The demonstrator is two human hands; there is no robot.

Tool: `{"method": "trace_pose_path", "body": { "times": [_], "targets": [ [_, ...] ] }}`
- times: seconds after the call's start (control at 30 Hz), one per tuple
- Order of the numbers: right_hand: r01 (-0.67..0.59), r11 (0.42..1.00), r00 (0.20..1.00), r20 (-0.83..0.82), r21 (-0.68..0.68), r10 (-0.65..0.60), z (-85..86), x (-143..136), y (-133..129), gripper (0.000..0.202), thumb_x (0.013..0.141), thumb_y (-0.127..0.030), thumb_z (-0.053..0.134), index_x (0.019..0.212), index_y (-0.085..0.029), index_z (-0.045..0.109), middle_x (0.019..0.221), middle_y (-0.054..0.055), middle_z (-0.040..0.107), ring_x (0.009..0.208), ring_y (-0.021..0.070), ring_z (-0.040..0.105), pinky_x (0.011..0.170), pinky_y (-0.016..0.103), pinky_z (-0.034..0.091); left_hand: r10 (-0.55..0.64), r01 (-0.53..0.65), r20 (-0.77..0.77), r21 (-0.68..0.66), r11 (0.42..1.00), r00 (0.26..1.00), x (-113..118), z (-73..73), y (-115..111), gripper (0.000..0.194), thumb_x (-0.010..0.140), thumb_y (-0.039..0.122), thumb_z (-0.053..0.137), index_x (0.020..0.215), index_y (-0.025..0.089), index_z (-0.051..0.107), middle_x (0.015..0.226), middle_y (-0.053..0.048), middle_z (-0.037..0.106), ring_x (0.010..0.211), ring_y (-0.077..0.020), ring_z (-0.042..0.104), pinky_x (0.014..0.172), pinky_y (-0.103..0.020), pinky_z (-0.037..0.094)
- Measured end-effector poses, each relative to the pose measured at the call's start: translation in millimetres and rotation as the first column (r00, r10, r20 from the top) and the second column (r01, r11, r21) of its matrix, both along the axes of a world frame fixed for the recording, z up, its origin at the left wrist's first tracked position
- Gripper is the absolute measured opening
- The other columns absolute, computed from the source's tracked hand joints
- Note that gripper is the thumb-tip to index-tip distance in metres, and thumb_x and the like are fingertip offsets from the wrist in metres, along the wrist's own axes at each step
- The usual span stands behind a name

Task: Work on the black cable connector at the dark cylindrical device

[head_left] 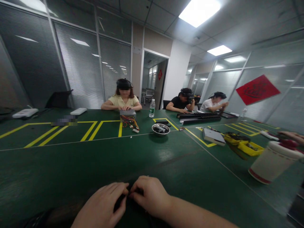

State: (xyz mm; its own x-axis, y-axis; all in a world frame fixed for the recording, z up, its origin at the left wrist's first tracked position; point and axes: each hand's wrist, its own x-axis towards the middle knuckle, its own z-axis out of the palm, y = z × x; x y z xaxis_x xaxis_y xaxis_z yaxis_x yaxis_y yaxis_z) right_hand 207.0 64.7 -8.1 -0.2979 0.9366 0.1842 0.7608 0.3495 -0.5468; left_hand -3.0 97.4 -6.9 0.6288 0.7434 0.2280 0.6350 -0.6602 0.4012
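Close to the table's near edge, my left hand [104, 202] and my right hand [150, 196] meet with their fingertips almost touching. Thumb and fingers of each are drawn together in a pinch. Whatever lies between them is dark or too small to make out against the green table [71, 171]. Farther ahead stands a shiny metal bowl [161, 134] with dark small parts in it, well beyond both hands.
Across the table a person [124, 101] handles a metal box [128, 113] with coloured wires. A water bottle [152, 109] stands nearby. Rightward lie a grey box [213, 136], yellow bins [251, 148] and a large white container [273, 164]. Two more people sit at the far right.
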Motion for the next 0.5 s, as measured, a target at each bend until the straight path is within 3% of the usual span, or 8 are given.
{"method": "trace_pose_path", "body": {
  "times": [0.5],
  "targets": [
    [0.019,0.999,1.0,-0.01,0.033,-0.019,-7.4,-0.5,1.9,0.007,0.082,-0.025,0.068,0.089,-0.025,0.07,0.084,-0.003,0.067,0.08,0.0128,0.061,0.072,0.02,0.041,-0.012,0.012,-0.023,0.022,1.0,1.0,-1.5,-3.0,1.7,0.025,0.089,0.031,0.053,0.108,0.027,0.068,0.114,-0.005,0.07,0.105,-0.0264,0.065,0.094,-0.043,0.052]
  ]
}}
